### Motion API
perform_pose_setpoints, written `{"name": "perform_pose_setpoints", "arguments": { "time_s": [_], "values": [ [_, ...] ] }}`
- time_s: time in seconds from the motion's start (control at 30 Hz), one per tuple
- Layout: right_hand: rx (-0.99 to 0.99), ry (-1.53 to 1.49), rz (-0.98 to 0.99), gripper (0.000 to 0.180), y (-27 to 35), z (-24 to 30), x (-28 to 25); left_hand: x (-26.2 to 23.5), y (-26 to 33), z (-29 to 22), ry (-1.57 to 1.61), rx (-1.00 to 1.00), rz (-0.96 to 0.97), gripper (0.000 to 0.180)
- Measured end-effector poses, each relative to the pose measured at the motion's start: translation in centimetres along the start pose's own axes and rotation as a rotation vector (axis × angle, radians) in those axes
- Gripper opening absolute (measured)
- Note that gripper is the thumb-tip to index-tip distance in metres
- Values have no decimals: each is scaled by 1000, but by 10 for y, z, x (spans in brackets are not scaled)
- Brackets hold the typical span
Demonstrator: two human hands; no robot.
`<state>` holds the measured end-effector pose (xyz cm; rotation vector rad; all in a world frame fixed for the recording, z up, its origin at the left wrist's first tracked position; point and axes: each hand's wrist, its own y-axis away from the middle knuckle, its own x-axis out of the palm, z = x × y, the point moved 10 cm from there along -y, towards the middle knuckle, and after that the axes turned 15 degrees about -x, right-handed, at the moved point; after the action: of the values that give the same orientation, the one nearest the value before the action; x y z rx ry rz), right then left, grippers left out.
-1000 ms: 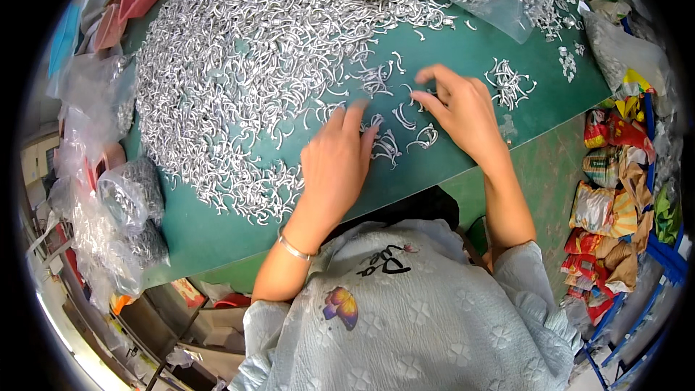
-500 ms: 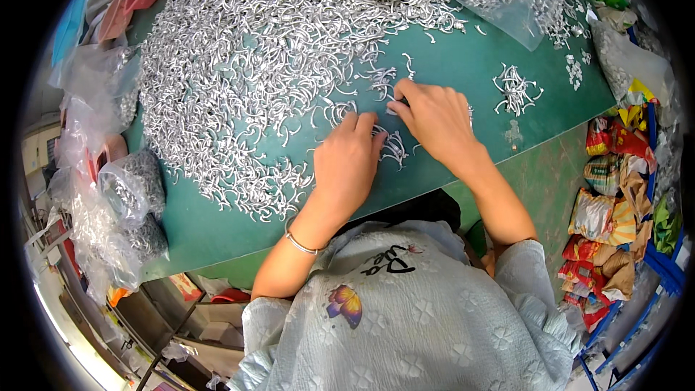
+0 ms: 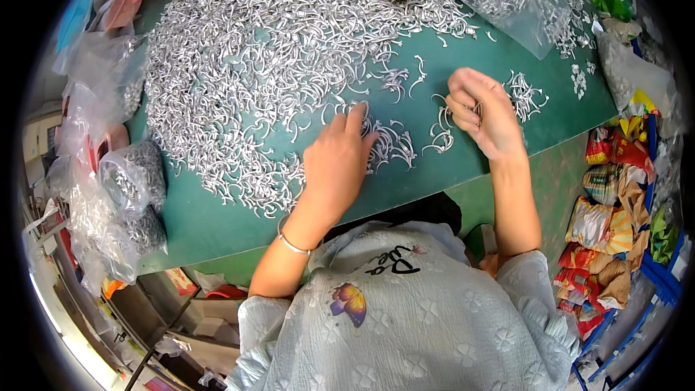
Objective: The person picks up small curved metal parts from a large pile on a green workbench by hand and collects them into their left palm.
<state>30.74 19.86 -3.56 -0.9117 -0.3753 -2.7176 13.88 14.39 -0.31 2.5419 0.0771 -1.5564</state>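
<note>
1. While the left hand [image 3: 334, 166] reaches palm-down over a green tabletop [image 3: 427, 181], its thumb stands apart from the index finger; whether anything is pinched beneath, one cannot tell.

2. Just right of those fingertips lies a cluster of curved silvery metal pieces [image 3: 394, 146], their long axes crossing at mixed angles, the left hand clearly the nearer of the two.

3. Across a green gap, the right hand [image 3: 486, 112] hangs with its fingers curled toward the palm, hiding what, if anything, they hold.

4. Just left of the right fingers, between the hands, a few loose arcs [image 3: 439, 130] lie close by, nearer to the right hand than to the left.

5. On the right hand's other side sits a small heap [image 3: 528, 94], its pieces splayed every way.

6. Farther out, between the hands, a slim curved piece [image 3: 419, 77] points its length roughly away from the body.

7. Beyond and leftward spreads the main pile [image 3: 232, 65], backed by a clear plastic bag [image 3: 499, 0] of metal parts at upper right.
</note>
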Motion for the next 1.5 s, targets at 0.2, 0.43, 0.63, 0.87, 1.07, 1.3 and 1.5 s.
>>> {"name": "perform_pose_setpoints", "arguments": {
  "time_s": [0.2,0.43,0.63,0.87,1.07,1.3,1.5],
  "values": [
    [-505,1716,218,23,-14,12,59,-1,11,-3,28,18,93,32],
    [-159,1421,353,11,0,16,20,-21,-8,11,107,-42,50,26],
    [-505,1656,141,10,-25,40,53,1,-30,-23,221,149,-22,23],
    [-361,1520,231,13,-47,20,39,-2,-10,-19,159,99,92,22],
    [-347,1616,212,16,-47,13,42,-2,-9,-13,121,87,81,21],
    [-216,1451,381,11,-56,3,44,-7,-5,-10,145,57,68,22],
    [7,95,233,17,-14,10,17,-5,-10,-12,162,68,42,23]
  ]
}}
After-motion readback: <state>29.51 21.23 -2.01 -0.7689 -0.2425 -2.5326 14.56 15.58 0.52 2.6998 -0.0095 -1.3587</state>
